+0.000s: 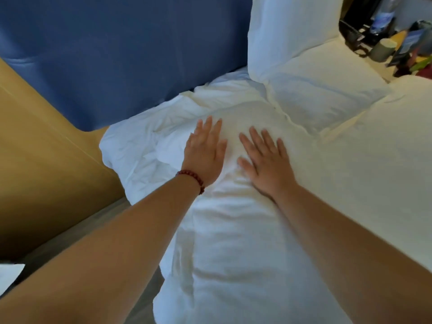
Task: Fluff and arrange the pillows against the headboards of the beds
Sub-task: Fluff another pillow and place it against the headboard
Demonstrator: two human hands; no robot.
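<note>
1. Two hands, both palm-down on one crumpled white pillow (233,230); both arms stretched forward, nearly straight.
2. Left hand (205,152): flat on the pillow's raised middle. Fingers straight and close together, thumb a little apart, fingertips toward the blue headboard (117,54).
3. Right hand (266,164): just beside the left, not touching it. Fingers straight and slightly spread, thumb out toward the left hand, palm sunk a little into the fabric.
4. One bracelet (191,178) of dark red beads on the left wrist.
5. Pillow position: flat on the bed, far end at the foot of the headboard, near end toward the camera, left edge next to the tan wall panel (35,148).
6. To the right, one upright pillow (292,38) at the headboard's right end. Below it a flatter white cushion (327,94); cannot tell whether a separate pillow or the same one folded.
7. Writing: none readable. One bottle (383,17) with a blue label at top right, print blurred. One grey cup (383,49) just below it. Other bedside items too blurred to name.
8. Tally: hands 2, bracelet 1, pillows 2 certain, headboard 1, bottle 1, cup 1.
</note>
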